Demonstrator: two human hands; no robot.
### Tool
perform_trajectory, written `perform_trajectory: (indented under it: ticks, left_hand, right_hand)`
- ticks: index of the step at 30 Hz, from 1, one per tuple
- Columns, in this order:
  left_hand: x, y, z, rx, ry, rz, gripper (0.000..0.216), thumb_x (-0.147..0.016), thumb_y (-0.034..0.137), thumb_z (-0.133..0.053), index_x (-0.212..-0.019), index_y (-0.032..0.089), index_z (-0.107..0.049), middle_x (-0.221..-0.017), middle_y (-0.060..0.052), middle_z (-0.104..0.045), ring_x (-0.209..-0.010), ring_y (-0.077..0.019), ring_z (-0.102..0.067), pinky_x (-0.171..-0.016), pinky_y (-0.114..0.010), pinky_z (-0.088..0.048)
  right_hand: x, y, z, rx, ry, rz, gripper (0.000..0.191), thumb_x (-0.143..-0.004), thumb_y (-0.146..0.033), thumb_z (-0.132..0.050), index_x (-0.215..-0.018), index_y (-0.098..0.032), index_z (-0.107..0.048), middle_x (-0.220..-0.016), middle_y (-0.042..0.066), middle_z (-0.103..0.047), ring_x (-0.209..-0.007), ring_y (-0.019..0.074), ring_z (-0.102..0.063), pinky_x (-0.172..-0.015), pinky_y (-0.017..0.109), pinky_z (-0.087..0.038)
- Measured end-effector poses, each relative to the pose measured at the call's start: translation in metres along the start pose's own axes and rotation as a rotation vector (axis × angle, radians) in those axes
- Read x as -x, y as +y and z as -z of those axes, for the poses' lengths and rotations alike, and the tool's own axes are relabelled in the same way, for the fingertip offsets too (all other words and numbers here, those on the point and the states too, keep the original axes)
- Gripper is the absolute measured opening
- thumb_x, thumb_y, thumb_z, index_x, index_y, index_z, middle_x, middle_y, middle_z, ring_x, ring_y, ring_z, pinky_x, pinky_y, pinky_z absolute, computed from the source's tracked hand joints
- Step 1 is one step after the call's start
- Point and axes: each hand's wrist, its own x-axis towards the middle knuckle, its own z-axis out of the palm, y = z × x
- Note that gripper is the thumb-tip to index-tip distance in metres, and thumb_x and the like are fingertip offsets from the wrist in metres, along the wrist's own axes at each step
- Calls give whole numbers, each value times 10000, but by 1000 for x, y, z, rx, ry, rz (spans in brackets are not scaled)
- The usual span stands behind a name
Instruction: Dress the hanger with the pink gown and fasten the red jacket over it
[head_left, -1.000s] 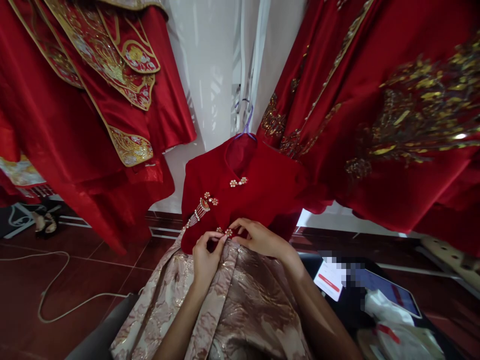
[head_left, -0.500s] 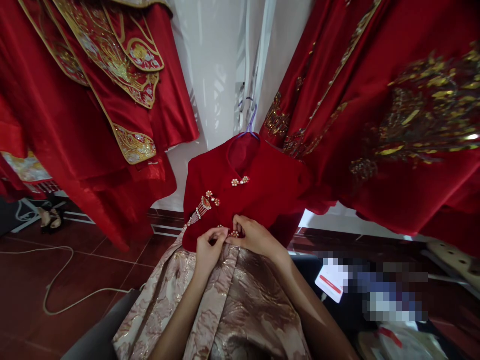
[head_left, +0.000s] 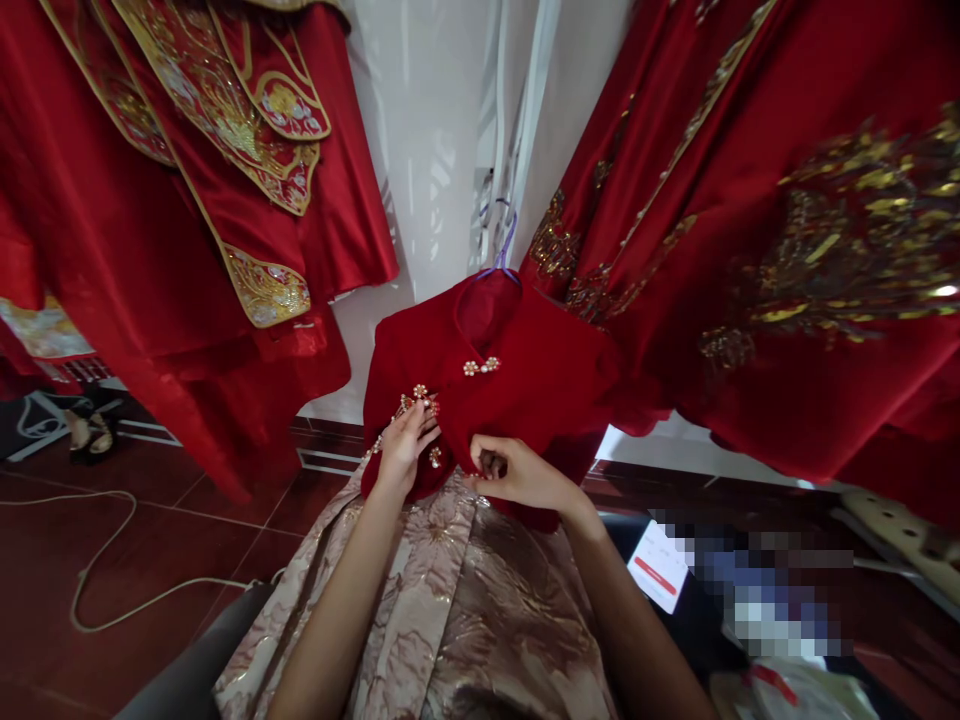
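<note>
A red velvet jacket [head_left: 532, 380] hangs on a purple hanger [head_left: 506, 245]. Beaded flower fasteners [head_left: 481, 367] sit below its collar. My left hand [head_left: 401, 448] lies against the jacket's left side, fingers stretched over another beaded flower fastener [head_left: 421, 391] and partly covering a beaded tassel. Just below those fingers a loose fastener piece [head_left: 435, 457] shows. My right hand [head_left: 519, 472] is closed in a pinch on the jacket's front edge near the hem; the fingers hide most of a beaded fastener there. A pinkish-gold brocade skirt [head_left: 442, 590] spreads below the jacket.
Red embroidered garments [head_left: 262, 200] hang at left, and a red sequined gown [head_left: 750, 250] hangs at right. At lower right lies a phone with a lit screen [head_left: 660, 565]. A pale cable [head_left: 86, 580] crosses the tiled floor, with shoes [head_left: 94, 435] further back.
My left hand has left the lower fastener and moved up and left to the upper one, its fingers spreading out. My right hand stays near the hem, still pinching.
</note>
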Motion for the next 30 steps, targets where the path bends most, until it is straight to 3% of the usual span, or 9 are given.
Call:
perform_trajectory:
  ticks: [4,10,14,16,20,23,26,30]
  left_hand:
    - [-1,0,0,18,-40,26,337,-659,358,-753,-923,166,-668,-1015,-82,-689,-843,-128,-640,-800,-270,-495]
    - [-1,-3,-7,-99,121,-96,361,-645,393,-711,-912,161,-640,-963,-67,-682,-749,-106,-623,-643,-207,-474]
    - [-1,15,-17,-307,-77,-86,380,-722,499,-622,-892,162,-656,-841,-51,-684,-707,-134,-622,-599,-228,-475]
    - [-3,30,-24,-484,-193,-212,350,-762,493,-593,-872,167,-657,-811,-47,-674,-709,-144,-616,-602,-240,-481]
    - [-11,57,-45,-942,-389,-687,259,-849,419,-520,-969,226,-644,-954,-53,-622,-871,-166,-575,-674,-256,-492]
    - [-16,66,-60,-1318,-490,-945,259,-877,405,-482,-1032,254,-625,-1018,-62,-558,-976,-203,-514,-700,-287,-487]
    - [-20,71,-70,-1540,-499,-1085,264,-894,389,-454,-1027,214,-601,-1013,-80,-519,-984,-223,-487,-733,-326,-477]
    - [-24,75,-76,-1654,-564,-1161,230,-903,339,-440,-949,174,-594,-984,-89,-519,-965,-229,-484,-855,-404,-427]
  right_hand:
    - [-1,0,-1,-20,-5,-17,209,-721,-222,-625,-714,-194,-419,-632,-49,-446,-593,86,-420,-553,216,-343]
    - [-3,-5,-4,23,-29,-36,211,-746,-268,-612,-709,-199,-416,-627,-46,-439,-597,91,-411,-549,222,-328]
    - [4,-4,4,39,-105,-77,242,-739,-322,-640,-709,-193,-437,-648,-37,-482,-604,92,-436,-558,223,-346]
    - [11,0,11,35,-168,-140,266,-729,-371,-662,-724,-188,-469,-643,-35,-501,-597,92,-446,-550,222,-351]
    - [23,6,24,29,-205,-251,307,-710,-432,-686,-745,-185,-507,-627,-34,-511,-589,94,-448,-526,215,-345]
    - [26,9,27,8,-219,-280,325,-708,-454,-689,-749,-183,-514,-635,-30,-524,-595,96,-454,-531,216,-350]
    - [25,10,28,7,-226,-288,326,-698,-450,-700,-756,-180,-526,-652,-22,-552,-606,102,-476,-545,222,-365]
    - [27,11,28,11,-225,-294,326,-674,-441,-722,-751,-178,-544,-669,-14,-584,-616,106,-508,-547,222,-375]
